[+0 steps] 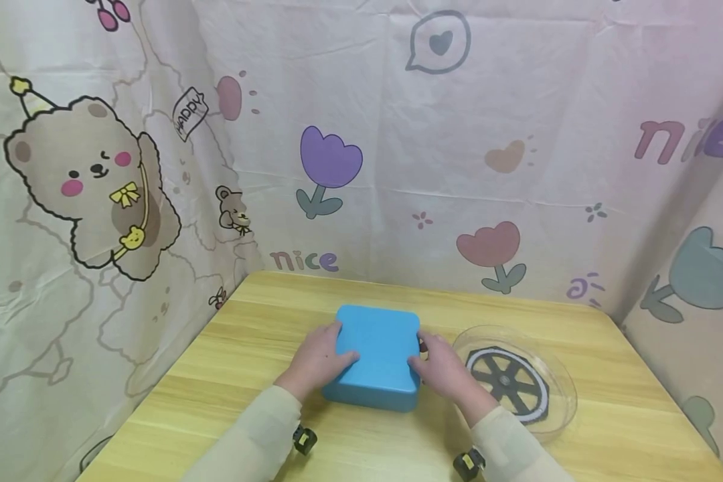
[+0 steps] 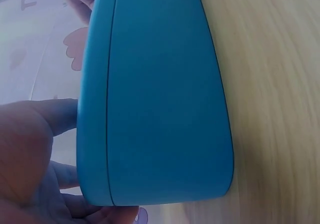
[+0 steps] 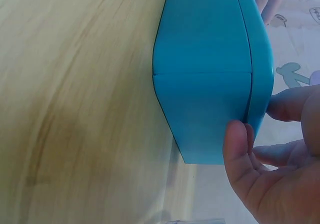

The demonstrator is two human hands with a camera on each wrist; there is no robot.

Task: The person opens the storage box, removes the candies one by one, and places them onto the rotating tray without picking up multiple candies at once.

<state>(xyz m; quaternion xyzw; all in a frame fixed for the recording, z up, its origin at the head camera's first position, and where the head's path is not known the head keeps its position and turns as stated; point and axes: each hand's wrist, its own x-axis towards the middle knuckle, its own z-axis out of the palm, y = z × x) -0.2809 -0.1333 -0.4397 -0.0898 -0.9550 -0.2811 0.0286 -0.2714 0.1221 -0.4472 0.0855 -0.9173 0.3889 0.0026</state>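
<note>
One left hand [image 1: 316,361], at nine o'clock, grips a lidded blue box [image 1: 375,365] centred on the table [image 1: 235,348]; the right hand [image 1: 446,369] grips it at three, with a clear dish [image 1: 563,391] just beyond. Uneven pulling could skew the lid [image 3: 260,59]; a rightward swing could jostle the dish.

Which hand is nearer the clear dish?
Right. The right hand grips the right side of the blue box, toward the clear dish; the left hand grips the opposite side, farther off.
</note>
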